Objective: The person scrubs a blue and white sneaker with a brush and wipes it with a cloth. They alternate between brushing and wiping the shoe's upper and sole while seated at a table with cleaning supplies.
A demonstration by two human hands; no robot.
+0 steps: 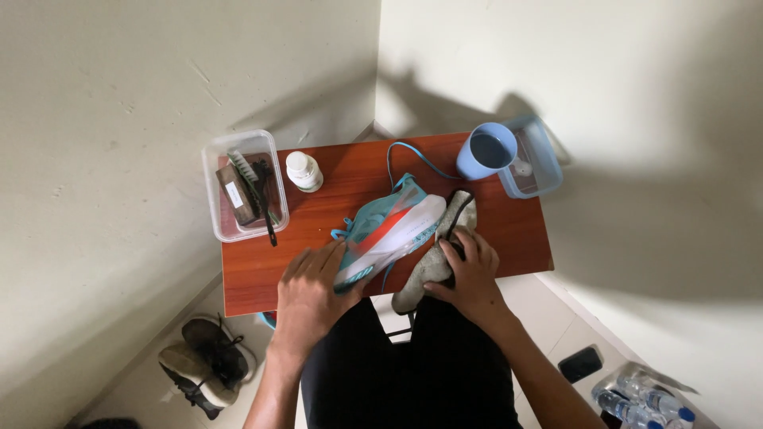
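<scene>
Two bare hands work at the near edge of a small reddish-brown worktop (262,270) set into a room corner. The left hand (308,287) lies with fingers spread and flat on the heel end of one teal, white and orange sneaker (387,229), which rests tilted on its side at mid-worktop. The right hand (470,274) is closed around one grey, soiled cloth (433,266), just right of the sneaker and touching its sole; the cloth's far end lies on the worktop, its near end hangs over the edge. One loose teal lace (413,157) trails from the sneaker toward the far edge. At far left, one clear plastic tub (213,191) holds brushes (246,191); one small white bottle (304,171) stands just beside it. At far right, one blue cup of liquid (486,151) stands against one clear blue-rimmed container (540,163). On the floor: two dark shoes (205,364) near left; one dark phone (580,363) and several water bottles (644,401) near right.
</scene>
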